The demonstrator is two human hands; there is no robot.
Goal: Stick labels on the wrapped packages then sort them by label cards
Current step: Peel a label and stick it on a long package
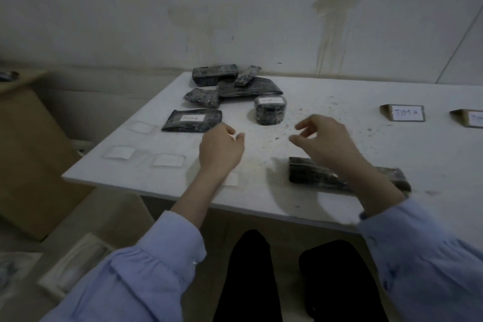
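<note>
Head view counts seven dark wrapped packages on the white table [418,159]: a back cluster [215,74] of four bare ones, a flat package [192,120] and a round package [270,110] each labelled, and a near package [308,172] under the right forearm. The left hand [220,150] and right hand [324,138] hover empty (fingers loosely curled), with four blank labels [167,159] to the left and two label cards [402,112] to the right.

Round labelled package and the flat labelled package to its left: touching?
Apart. The head view shows a strip of bare table between the round labelled package and the flat labelled package.
</note>
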